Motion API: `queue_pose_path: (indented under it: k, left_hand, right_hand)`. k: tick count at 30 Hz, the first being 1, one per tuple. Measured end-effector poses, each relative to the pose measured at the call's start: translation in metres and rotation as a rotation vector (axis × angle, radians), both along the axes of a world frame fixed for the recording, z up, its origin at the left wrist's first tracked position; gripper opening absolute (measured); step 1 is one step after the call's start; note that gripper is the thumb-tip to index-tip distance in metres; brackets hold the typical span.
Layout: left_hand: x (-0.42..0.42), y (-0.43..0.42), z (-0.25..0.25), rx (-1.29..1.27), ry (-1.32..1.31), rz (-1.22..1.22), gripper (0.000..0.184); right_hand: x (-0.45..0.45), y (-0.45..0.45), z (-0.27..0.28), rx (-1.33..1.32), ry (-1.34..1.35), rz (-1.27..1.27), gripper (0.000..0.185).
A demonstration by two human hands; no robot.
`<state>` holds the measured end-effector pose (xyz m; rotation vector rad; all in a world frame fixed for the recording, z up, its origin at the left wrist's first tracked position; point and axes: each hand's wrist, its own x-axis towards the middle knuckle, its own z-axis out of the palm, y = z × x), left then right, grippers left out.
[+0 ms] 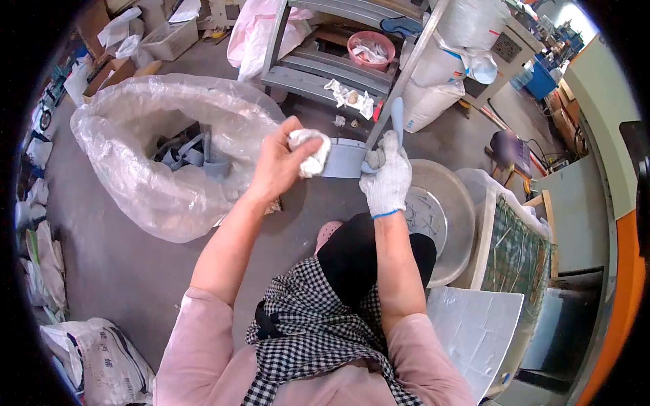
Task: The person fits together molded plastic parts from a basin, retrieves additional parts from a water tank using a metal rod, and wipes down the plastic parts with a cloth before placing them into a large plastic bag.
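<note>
A grey plastic dipper [343, 158], with a round cup and a long handle sticking up, is held out in front of me. My right hand [387, 177], in a white knitted glove, is closed around it where the handle joins the cup. A crumpled white cloth [313, 153] is pinched in my bare left hand [279, 162]. That cloth touches the left side of the cup or lies right beside it; I cannot tell which. Left of my hands stands a large clear plastic bag [122, 183] with several similar grey pieces [193, 150] inside.
A metal step rack [325, 80] stands ahead, holding a pink basket [372, 49] and crumpled white paper. Beside my right knee, a wide basin [457, 233] contains small grey sticks. White sacks [433, 101] are stacked behind it. A white board [474, 331] leans at lower right.
</note>
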<state>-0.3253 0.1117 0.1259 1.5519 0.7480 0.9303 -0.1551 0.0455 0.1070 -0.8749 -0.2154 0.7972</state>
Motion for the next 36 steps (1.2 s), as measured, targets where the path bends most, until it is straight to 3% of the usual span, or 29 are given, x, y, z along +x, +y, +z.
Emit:
queue_pose_path:
  k: [2, 4, 5, 6, 8, 9, 12, 14, 15, 17, 20, 22, 23, 24, 26, 27, 28, 29, 30, 31, 32, 33, 34, 36]
  left_hand:
    - [-0.002, 0.003, 0.002, -0.144, -0.067, -0.046, 0.012]
    - [0.000, 0.000, 0.002, 0.041, -0.058, -0.091, 0.009]
    - [0.003, -0.003, -0.005, 0.269, -0.027, -0.054, 0.009]
    - [0.003, -0.003, -0.009, 0.264, -0.023, -0.058, 0.009]
    - [0.004, -0.001, -0.015, 0.164, 0.052, 0.049, 0.010]
    - [0.008, -0.004, -0.012, -0.097, -0.131, 0.083, 0.020]
    - [0.002, 0.007, -0.019, -0.229, -0.151, 0.204, 0.015]
    - [-0.006, 0.009, -0.016, -0.329, -0.275, 0.206, 0.015]
    - [-0.010, 0.008, -0.014, -0.445, -0.393, 0.216, 0.015]
    - [-0.018, 0.007, -0.011, -0.428, -0.408, 0.178, 0.016]
    - [-0.019, -0.006, 0.000, -0.408, -0.478, 0.136, 0.019]
    - [-0.015, -0.015, 0.006, -0.228, -0.321, 0.152, 0.028]
    - [-0.013, -0.011, -0.001, -0.121, -0.361, 0.113, 0.038]
    - [-0.017, -0.003, -0.007, -0.121, -0.357, 0.114, 0.038]
    - [-0.033, 0.015, -0.019, -0.222, -0.214, 0.476, 0.041]
    - [-0.043, 0.020, -0.019, -0.269, -0.281, 0.575, 0.033]
    - [-0.055, 0.023, -0.018, -0.328, -0.342, 0.660, 0.024]
    - [-0.073, 0.019, -0.016, -0.363, -0.350, 0.592, 0.030]
    - [-0.099, 0.031, -0.045, -0.319, -0.413, 0.538, 0.034]
    - [-0.104, 0.019, -0.047, -0.370, -0.383, 0.581, 0.032]
    - [-0.110, 0.008, -0.046, -0.410, -0.356, 0.634, 0.030]
    - [-0.114, 0.001, -0.058, -0.446, -0.326, 0.618, 0.028]
    - [-0.120, -0.004, -0.074, -0.478, -0.299, 0.615, 0.027]
    - [-0.135, -0.001, -0.109, -0.502, -0.273, 0.516, 0.027]
  right_hand:
    - [0.000, 0.000, -0.002, -0.021, 0.052, 0.002, 0.024]
    - [-0.002, 0.001, 0.001, -0.004, 0.009, -0.023, 0.023]
    - [-0.004, 0.000, 0.001, 0.002, -0.031, -0.048, 0.023]
    - [-0.004, -0.002, 0.000, -0.004, -0.026, -0.052, 0.023]
    - [-0.003, -0.005, 0.001, -0.067, -0.138, 0.001, 0.019]
    - [-0.004, -0.006, 0.003, -0.067, -0.143, -0.003, 0.019]
    - [-0.016, -0.014, 0.020, -0.077, -0.558, -0.022, 0.019]
    - [-0.004, -0.009, -0.002, -0.215, -1.499, -0.489, 0.026]
    - [0.000, -0.009, -0.003, -0.212, -1.495, -0.494, 0.026]
    - [0.006, -0.009, -0.007, -0.038, -1.847, -0.557, 0.037]
    - [-0.004, -0.010, -0.004, -0.062, -1.903, -0.450, 0.041]
    - [-0.011, -0.009, -0.005, 0.012, -1.961, -0.427, 0.036]
    - [-0.015, -0.008, -0.006, 0.083, -2.015, -0.417, 0.032]
    - [-0.020, -0.006, -0.008, 0.083, -2.011, -0.415, 0.032]
    - [-0.029, -0.004, -0.017, 0.032, -2.085, -0.412, 0.028]
    - [-0.032, 0.000, -0.024, 0.066, -2.048, -0.469, 0.023]
    - [-0.034, 0.003, -0.032, 0.039, -1.973, -0.317, 0.025]
    - [-0.045, 0.010, -0.025, 0.022, -1.935, -0.353, 0.021]
    - [-0.059, 0.016, -0.008, -0.003, -1.877, -0.312, 0.020]
    - [-0.071, 0.037, -0.002, 0.194, -1.747, -0.387, 0.024]
    - [-0.089, 0.052, 0.003, 0.092, -1.726, -0.438, 0.028]
    - [-0.106, 0.075, 0.009, 0.149, -1.546, -0.284, 0.035]
    - [-0.145, 0.126, -0.023, -0.097, -1.568, -0.206, 0.043]
    - [-0.166, 0.152, -0.009, -0.195, -1.665, 0.140, 0.048]
